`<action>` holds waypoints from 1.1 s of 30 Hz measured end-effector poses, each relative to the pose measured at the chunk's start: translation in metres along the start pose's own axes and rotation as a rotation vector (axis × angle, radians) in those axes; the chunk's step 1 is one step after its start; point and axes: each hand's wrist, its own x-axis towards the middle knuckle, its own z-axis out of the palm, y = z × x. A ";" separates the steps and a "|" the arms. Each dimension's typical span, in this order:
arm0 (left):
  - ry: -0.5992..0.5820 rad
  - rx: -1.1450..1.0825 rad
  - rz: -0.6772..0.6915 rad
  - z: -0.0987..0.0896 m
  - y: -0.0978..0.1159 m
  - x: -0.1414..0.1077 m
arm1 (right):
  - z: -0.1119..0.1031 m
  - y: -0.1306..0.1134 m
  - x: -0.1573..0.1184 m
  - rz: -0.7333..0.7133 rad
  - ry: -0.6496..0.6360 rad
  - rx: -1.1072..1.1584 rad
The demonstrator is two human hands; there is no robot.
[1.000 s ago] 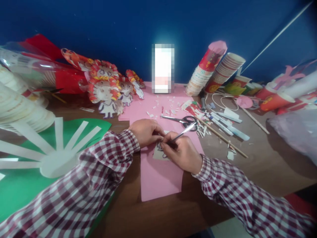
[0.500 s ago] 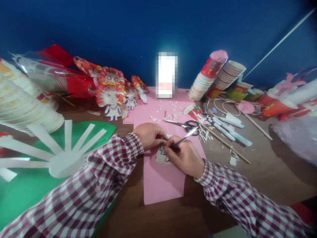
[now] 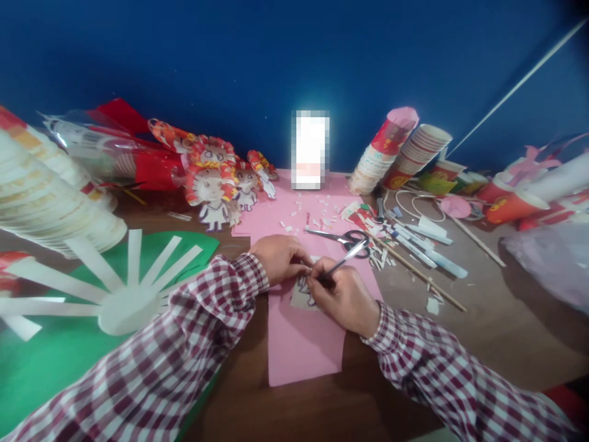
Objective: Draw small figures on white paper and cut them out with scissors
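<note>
Pinches pen in right hand, curls left hand over pink paper's left edge, can't tell round what, may smudge drawing by rubbing.

Around the scissors on the sheet, a paper piece is set in front, markers and a stick are laid to the right, cup stacks are placed behind to the right, and paper figures are grouped behind to the left.

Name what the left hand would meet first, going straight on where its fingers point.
Most likely the right hand, holding a pen-like tool: it lies just ahead of the left hand, though any gap is unclear.
</note>
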 end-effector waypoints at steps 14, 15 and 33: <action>0.008 0.004 0.002 0.003 -0.004 0.001 | -0.001 0.000 0.000 -0.019 0.007 -0.006; 0.007 0.005 0.002 0.004 -0.005 0.001 | -0.001 0.000 0.000 -0.019 0.008 -0.011; 0.004 0.021 -0.004 0.003 -0.003 0.000 | -0.002 -0.001 0.001 -0.039 0.026 -0.058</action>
